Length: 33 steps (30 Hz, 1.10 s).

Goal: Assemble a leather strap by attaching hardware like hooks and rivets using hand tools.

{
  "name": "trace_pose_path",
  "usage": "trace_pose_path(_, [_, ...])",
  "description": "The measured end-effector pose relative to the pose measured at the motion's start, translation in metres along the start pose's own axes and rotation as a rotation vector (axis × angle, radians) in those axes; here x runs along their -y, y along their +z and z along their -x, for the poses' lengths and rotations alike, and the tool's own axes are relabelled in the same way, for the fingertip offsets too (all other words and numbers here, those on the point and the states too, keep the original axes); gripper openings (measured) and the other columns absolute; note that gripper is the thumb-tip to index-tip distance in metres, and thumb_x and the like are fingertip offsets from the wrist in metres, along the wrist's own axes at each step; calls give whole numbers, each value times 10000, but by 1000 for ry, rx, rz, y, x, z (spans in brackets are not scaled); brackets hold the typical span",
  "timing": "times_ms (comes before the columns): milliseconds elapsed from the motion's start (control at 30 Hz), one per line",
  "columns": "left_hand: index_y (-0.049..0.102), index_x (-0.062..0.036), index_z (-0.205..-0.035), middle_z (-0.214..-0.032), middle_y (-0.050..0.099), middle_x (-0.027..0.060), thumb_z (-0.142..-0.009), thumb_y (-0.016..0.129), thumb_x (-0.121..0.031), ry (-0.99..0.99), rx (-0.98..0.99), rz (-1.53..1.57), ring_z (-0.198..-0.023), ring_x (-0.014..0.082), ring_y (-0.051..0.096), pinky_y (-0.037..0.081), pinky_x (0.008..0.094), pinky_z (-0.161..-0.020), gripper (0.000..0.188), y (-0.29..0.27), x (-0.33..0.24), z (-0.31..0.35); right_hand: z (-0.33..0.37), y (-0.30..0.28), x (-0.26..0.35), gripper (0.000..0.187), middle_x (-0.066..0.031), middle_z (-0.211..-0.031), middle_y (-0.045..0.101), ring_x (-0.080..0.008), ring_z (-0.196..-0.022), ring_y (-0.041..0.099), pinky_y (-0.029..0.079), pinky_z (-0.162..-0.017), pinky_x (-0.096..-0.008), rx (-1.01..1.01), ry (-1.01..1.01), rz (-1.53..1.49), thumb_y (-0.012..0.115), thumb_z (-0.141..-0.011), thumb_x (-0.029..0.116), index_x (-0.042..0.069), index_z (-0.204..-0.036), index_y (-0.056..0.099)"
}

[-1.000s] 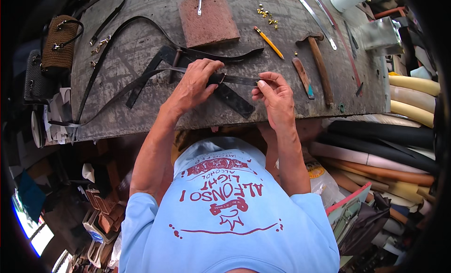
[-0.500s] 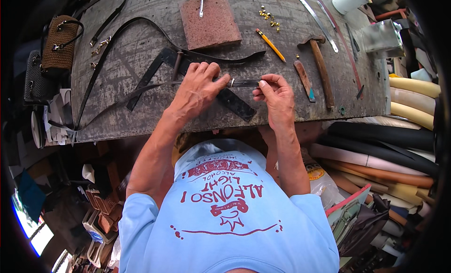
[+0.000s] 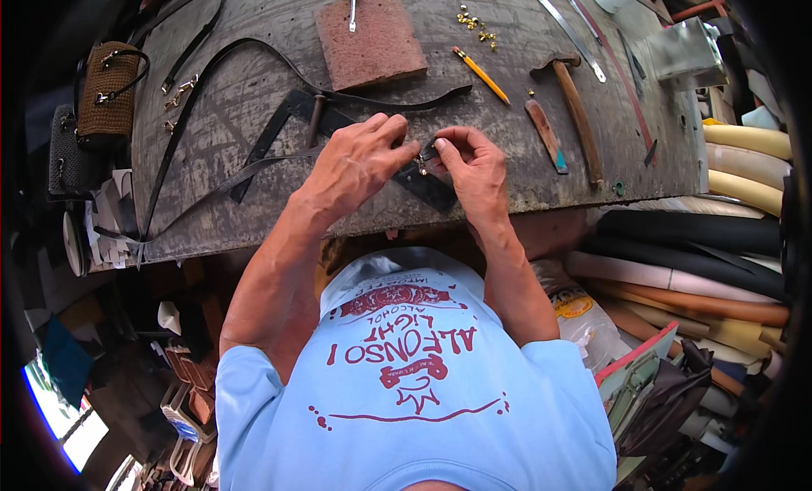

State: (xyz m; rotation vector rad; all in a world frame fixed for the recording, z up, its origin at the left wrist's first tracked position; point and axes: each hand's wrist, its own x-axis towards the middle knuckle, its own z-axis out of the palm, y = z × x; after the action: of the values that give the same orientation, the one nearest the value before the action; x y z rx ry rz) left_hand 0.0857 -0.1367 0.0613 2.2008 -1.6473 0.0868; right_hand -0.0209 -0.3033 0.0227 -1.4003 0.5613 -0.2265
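My left hand (image 3: 359, 163) is closed on a long, thin dark leather strap (image 3: 275, 161) that trails away to the left. A small shiny metal clasp (image 3: 421, 164) sits on the strap just past my left fingertips. Thumb and forefinger of my right hand (image 3: 478, 171) pinch the strap's short end close beside the clasp, where it looks bent back; my fingers partly hide it. Below both hands lies a flat black strip (image 3: 436, 192) on the worn workbench (image 3: 524, 186). A metal punch (image 3: 315, 121) rests just beyond my left hand.
Farther back lie a reddish stone block (image 3: 372, 55) with a yellow-handled screwdriver (image 3: 353, 9), a pencil (image 3: 482, 75) and several gold rivets (image 3: 480, 26). To the right are a wooden-handled blade (image 3: 545, 136) and a hammer (image 3: 580, 123). Woven bags (image 3: 112, 93) hang at the left edge.
My right hand has moved left toward my left hand, bringing the strap's end to the clasp. The stretch of strap between the hands has shortened.
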Motion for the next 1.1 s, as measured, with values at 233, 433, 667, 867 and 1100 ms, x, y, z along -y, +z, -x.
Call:
trace_pose_path(233, [590, -34, -926, -877, 515, 92, -797, 633, -68, 17, 63, 90, -839, 273, 576, 498, 379, -697, 140, 0, -1, -2, 9, 2, 7, 160, -46, -902, 697, -90, -798, 646, 525, -717, -246, 122, -155, 187, 666, -932, 111, 2, -1048, 688])
trace_pose_path(433, [565, -13, -916, -878, 516, 121, -893, 612, -92, -94, 113, 192, -822, 321, 577, 492, 415, -698, 95, 0, -5, -5, 19, -5, -8, 282, -58, -1055, 663, -117, -963, 632, 522, -857, -253, 257, -243, 143, 690, -889, 20, 13, -1165, 635])
trace_pose_path(667, [595, -13, -1011, -921, 608, 150, -915, 611, -126, -231, 144, 391, -893, 345, 618, 502, 432, -736, 150, 0, -9, -10, 26, -10, -5, 377, -50, -1092, 636, -96, -978, 613, 516, -873, -243, 279, -110, 3, 686, -868, -43, -8, -1226, 572])
trace_pose_path(867, [624, -24, -1017, -881, 639, 157, -907, 614, -107, -200, 139, 431, -855, 366, 630, 503, 436, -729, 139, 8, -7, -5, 31, -8, -10, 380, -49, -1012, 641, -88, -943, 607, 512, -851, -231, 196, -85, -64, 701, -870, -13, -2, -1220, 554])
trace_pose_path(1100, [620, -30, -1000, -882, 635, 151, -881, 620, -94, -190, 201, 538, -855, 360, 637, 506, 432, -713, 136, 16, -12, 3, 43, -8, -17, 261, -33, -939, 631, -75, -864, 607, 503, -769, -221, 145, -25, 2, 695, -866, 2, 0, -1085, 553])
